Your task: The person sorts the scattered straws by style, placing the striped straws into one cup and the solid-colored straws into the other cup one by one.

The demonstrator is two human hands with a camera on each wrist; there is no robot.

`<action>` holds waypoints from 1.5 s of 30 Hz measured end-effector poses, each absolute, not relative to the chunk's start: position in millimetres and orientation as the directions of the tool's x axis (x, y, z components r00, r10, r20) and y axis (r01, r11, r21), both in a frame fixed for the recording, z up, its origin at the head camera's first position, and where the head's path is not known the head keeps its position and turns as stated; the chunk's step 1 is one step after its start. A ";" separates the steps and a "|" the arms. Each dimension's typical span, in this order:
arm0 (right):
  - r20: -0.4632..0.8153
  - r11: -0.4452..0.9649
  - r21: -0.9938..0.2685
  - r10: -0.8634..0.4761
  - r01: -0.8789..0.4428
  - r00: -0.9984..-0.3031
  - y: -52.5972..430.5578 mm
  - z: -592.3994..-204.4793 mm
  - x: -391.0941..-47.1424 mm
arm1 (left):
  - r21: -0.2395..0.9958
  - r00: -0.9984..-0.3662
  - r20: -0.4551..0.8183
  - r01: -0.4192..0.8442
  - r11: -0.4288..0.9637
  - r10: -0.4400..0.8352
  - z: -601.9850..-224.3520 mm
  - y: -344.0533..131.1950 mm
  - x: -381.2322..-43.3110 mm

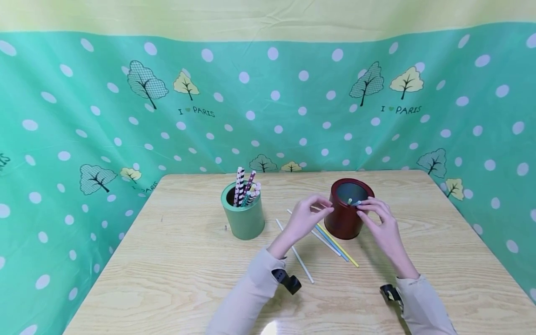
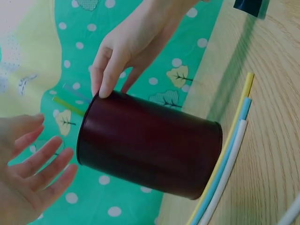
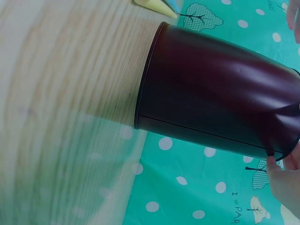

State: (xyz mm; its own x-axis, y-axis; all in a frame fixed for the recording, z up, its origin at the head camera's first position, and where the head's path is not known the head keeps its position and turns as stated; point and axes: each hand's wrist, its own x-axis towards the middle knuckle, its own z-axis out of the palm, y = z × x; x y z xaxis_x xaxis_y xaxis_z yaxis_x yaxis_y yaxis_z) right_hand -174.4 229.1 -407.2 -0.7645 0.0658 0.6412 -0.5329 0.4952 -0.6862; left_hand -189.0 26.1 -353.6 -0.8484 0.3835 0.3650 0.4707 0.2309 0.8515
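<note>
A dark red cylindrical holder (image 1: 345,218) stands upright on the table, with a green straw (image 1: 349,201) and a blue straw (image 1: 358,203) poking above its rim. My right hand (image 1: 383,225) pinches the holder's rim at its right side, the thumb (image 3: 273,171) outside against the wall. To the left of the holder, my left hand (image 1: 305,216) hovers with fingers spread and relaxed, holding nothing. In the left wrist view, the fingers (image 2: 44,176) are apart from the green straw. Below lie a yellow straw (image 1: 345,255), a blue straw (image 1: 335,248) and a white straw (image 1: 331,246).
A green holder (image 1: 246,223) full of patterned straws (image 1: 238,186) stands left of the hands. Another white straw (image 1: 303,265) lies on the wooden table (image 1: 167,260) under the left wrist. A dotted green curtain (image 1: 293,102) hangs behind the table.
</note>
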 end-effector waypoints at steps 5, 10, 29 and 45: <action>0.647 0.502 -0.679 0.062 -0.536 -0.760 222.8 -397.0 -167.5 | 0.847 -0.824 0.311 0.466 0.254 0.474 -367.8 16.8 -193.9; 0.642 0.505 -0.681 0.063 -0.530 -0.764 222.5 -396.8 -167.5 | 0.835 -0.799 0.268 0.471 0.284 0.538 -394.0 9.2 -206.5; 0.640 0.492 -0.687 0.062 -0.534 -0.766 222.1 -396.4 -168.7 | 0.815 -0.751 0.152 0.463 0.349 0.642 -418.5 -15.0 -209.6; 0.634 0.504 -0.689 0.071 -0.521 -0.770 221.5 -395.7 -167.7 | 0.762 -0.743 0.092 0.481 0.434 0.662 -429.1 -30.9 -209.7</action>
State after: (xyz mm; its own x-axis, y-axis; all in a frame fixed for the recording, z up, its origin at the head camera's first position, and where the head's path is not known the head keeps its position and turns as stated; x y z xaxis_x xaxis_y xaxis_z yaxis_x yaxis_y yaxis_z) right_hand -167.7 221.5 -395.7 -0.7701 0.0707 0.6340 -0.5210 0.5037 -0.6890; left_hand -209.7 -30.9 -429.1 -0.7435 0.6624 0.0922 0.4808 0.4335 0.7622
